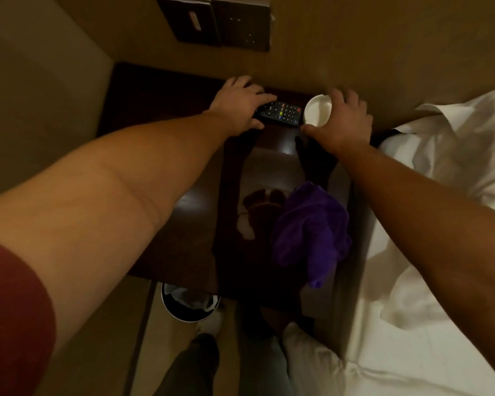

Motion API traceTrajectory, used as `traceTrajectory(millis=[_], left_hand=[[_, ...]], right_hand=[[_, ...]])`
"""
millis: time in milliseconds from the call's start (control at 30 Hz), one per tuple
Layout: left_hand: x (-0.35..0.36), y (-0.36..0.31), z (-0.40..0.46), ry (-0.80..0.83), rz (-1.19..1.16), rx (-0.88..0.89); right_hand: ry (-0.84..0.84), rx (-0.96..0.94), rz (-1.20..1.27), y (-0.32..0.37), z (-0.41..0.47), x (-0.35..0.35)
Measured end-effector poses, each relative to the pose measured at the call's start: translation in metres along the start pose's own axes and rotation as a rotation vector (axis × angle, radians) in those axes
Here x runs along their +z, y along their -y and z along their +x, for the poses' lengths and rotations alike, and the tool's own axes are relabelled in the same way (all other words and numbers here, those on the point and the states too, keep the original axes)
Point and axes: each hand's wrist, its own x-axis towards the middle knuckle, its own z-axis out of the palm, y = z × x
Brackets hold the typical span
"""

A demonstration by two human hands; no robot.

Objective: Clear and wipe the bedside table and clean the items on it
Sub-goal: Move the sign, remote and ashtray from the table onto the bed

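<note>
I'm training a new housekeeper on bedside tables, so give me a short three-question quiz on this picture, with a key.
1. True or false: the purple cloth lies on the bedside table, nearer the person than the remote.
2. Which hand is on the remote? A) left hand B) right hand C) neither
3. Fill in: the right hand grips a small white ____.

Key
1. True; it sits crumpled at the near edge beside the bed.
2. A; the left hand closes over the remote's end.
3. Dish, at the back of the table by the wall.
</note>
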Motion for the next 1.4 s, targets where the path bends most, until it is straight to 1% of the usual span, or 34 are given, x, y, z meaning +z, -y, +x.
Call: traceTrajectory(millis=[267,433,500,700,867,900,1000,1233,1400], left_hand=[[0.007,0.002,0.012,-0.051,0.018,-0.012],[0.007,-0.002,0.008,-0.09,0.052,0.026],[0.006,-0.004,0.003,-0.125,0.035,0.017],[-0.008,-0.011,-0.028,-0.187,-0.09,-0.019],[-0.021,-0.026,-0.067,-0.256,-0.173,0.03],[-0.022,-0.026,-0.072,-0.27,-0.197,0.017],[-0.022,-0.04,-0.099,-0.309,-0.26,0.065],[-0.013,-0.074,-0.172,-0.33,-0.305,0.193],[0.015,-0.082,-0.233,-0.273,-0.305,0.239]], right_hand=[[0.028,-0.002,-0.04,0.003,0.011,0.01],[0.025,-0.052,-0.064,-0.001,0.006,0.01],[0.004,-0.049,-0.043,-0.002,0.003,0.006],[-0.11,0.004,0.143,0.0,-0.027,-0.018],[-0.199,0.08,0.211,0.0,-0.08,-0.046],[-0.207,0.091,0.233,0.003,-0.084,-0.047],[-0.243,0.141,0.296,0.006,-0.129,-0.05],[-0.334,0.21,0.4,0.018,-0.239,-0.032],[-0.345,0.297,0.437,0.032,-0.315,-0.008]])
